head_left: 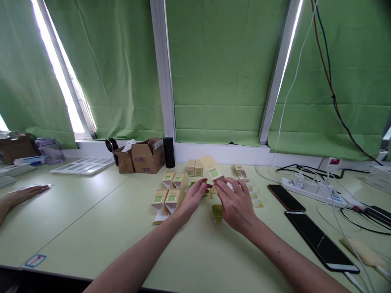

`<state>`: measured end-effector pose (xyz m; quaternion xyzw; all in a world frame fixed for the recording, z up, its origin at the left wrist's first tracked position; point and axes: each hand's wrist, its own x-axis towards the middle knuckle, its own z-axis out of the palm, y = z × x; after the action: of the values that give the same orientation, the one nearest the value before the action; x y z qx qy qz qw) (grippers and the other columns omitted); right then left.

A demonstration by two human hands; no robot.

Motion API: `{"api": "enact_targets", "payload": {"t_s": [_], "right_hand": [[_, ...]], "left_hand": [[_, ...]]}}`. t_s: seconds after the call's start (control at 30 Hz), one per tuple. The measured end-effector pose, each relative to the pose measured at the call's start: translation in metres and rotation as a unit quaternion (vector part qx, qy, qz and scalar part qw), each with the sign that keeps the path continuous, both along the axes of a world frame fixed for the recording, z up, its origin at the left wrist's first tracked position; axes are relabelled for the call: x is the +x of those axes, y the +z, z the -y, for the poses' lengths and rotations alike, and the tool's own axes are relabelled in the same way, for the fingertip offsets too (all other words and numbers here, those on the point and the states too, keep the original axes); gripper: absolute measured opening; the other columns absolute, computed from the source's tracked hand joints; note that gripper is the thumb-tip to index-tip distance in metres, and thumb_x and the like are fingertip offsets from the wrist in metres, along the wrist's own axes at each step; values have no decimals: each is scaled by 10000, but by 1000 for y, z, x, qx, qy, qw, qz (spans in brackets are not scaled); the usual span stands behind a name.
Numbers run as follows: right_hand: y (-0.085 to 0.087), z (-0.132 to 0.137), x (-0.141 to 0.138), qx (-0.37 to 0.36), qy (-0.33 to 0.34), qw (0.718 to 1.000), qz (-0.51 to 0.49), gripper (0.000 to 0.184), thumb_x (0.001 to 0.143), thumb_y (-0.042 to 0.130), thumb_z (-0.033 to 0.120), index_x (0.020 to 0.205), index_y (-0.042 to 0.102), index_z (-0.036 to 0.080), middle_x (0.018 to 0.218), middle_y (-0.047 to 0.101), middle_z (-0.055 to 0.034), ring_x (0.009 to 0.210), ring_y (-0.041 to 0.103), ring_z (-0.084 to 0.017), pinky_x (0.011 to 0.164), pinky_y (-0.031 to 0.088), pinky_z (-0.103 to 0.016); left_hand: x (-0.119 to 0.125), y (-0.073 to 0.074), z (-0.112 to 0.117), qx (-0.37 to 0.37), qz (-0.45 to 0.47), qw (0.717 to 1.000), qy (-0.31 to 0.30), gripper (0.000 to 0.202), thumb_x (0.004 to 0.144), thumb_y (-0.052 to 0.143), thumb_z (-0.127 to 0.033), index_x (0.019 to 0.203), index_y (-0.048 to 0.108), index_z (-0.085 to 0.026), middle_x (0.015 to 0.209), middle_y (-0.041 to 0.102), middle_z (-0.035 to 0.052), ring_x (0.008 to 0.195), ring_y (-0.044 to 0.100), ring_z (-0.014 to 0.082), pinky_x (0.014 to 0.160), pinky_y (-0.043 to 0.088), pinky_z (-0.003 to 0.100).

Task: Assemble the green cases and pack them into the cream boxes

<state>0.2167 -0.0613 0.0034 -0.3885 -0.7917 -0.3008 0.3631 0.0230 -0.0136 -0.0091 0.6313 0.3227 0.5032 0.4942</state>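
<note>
My right hand (236, 202) has its fingertips closed on the lower flap of a beige carton (208, 163) with a green label, which is tilted. Just left of it is my left hand (193, 198), thumb and fingers apart and turned toward the carton; green shows behind its fingers, partly hidden. A small green glass block (217, 212) stands on the table below my right hand. Small yellow pieces (211, 193) lie between the hands. Several opened beige boxes with green labels (171, 198) stand to the left, and two closed boxes (194, 167) are behind.
Clear discs with yellow spots (258, 199) and another beige box (240, 171) lie right of my hands. Two phones (320, 240), a power strip (314, 190) and cables are further right. Cardboard boxes (148, 156) and a black cylinder (169, 152) stand at the back. Another person's hand (26, 195) rests at left.
</note>
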Motion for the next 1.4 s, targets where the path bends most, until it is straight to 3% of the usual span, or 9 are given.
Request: {"api": "enact_targets", "payload": {"t_s": [0.13, 0.2, 0.33, 0.43, 0.6, 0.73, 0.87, 1.03, 1.4], "right_hand": [[-12, 15, -9, 21, 29, 999, 29, 527, 885, 526, 32, 1385, 630, 158, 1356, 723, -105, 1227, 561, -335, 1043, 375, -514], [-17, 16, -10, 20, 44, 999, 20, 461, 917, 524, 51, 1345, 639, 178, 1356, 719, -107, 1248, 573, -320, 1051, 388, -507], [-21, 11, -4, 13, 95, 993, -75, 281, 968, 549, 119, 1215, 642, 215, 1304, 707, -124, 1223, 601, -323, 1006, 462, -517], [-22, 4, 3, -17, 123, 975, -186, 295, 972, 569, 154, 1251, 608, 242, 1232, 693, -119, 1171, 620, -317, 972, 515, -519], [-22, -2, 9, -108, 130, 933, -318, 457, 988, 615, 283, 1435, 520, 266, 1341, 643, -136, 1227, 595, -332, 980, 547, -530], [-20, -1, 12, -137, 161, 928, -306, 547, 959, 638, 283, 1486, 498, 301, 1408, 599, -126, 1296, 561, -340, 1046, 527, -546], [-21, -1, 14, -98, 176, 945, -259, 560, 914, 592, 176, 1458, 541, 297, 1361, 575, -129, 1296, 556, -342, 1051, 518, -548], [-25, -3, 17, -30, 177, 959, -219, 619, 904, 549, 102, 1483, 522, 320, 1276, 562, -125, 1205, 580, -334, 949, 542, -533], [-25, -5, 18, 84, 188, 966, -160, 600, 896, 585, 2, 1389, 556, 342, 1196, 567, -100, 1152, 599, -297, 927, 554, -507]], "left_hand": [[1, 3, 0, -27, 49, 998, -7, 523, 904, 698, -674, 1063, 728, -177, 996, 743, 69, 895, 648, 199, 781, 470, 290], [1, 4, 1, -43, 68, 997, -13, 490, 878, 764, -618, 1072, 730, -170, 999, 743, 68, 870, 643, 186, 769, 462, 280], [2, 7, 2, -42, 116, 991, -49, 531, 847, 823, -565, 1188, 709, -174, 1190, 747, 118, 1080, 684, 247, 985, 497, 361], [1, 6, 1, -28, 106, 994, -29, 618, 792, 870, -575, 1227, 683, -177, 1264, 731, 152, 1183, 675, 293, 1057, 491, 422], [1, 3, 1, 68, 11, 997, 17, 655, 779, 886, -535, 1271, 631, -187, 1225, 721, 149, 1137, 670, 295, 980, 525, 413], [2, 2, 8, 168, -57, 982, 59, 539, 780, 895, -373, 1228, 638, -217, 1174, 710, 93, 1093, 652, 267, 970, 523, 401], [1, 5, 18, 270, -99, 954, 78, 444, 858, 814, -240, 1258, 623, -257, 1265, 682, 95, 1208, 610, 276, 1054, 502, 450], [1, 5, 22, 418, -150, 883, 152, 333, 908, 713, -158, 1202, 604, -270, 1400, 633, 122, 1318, 519, 315, 1118, 428, 543], [-3, -6, 22, 524, -182, 800, 229, 346, 871, 694, -122, 1157, 583, -282, 1404, 594, 116, 1272, 507, 323, 1062, 432, 519]]}}
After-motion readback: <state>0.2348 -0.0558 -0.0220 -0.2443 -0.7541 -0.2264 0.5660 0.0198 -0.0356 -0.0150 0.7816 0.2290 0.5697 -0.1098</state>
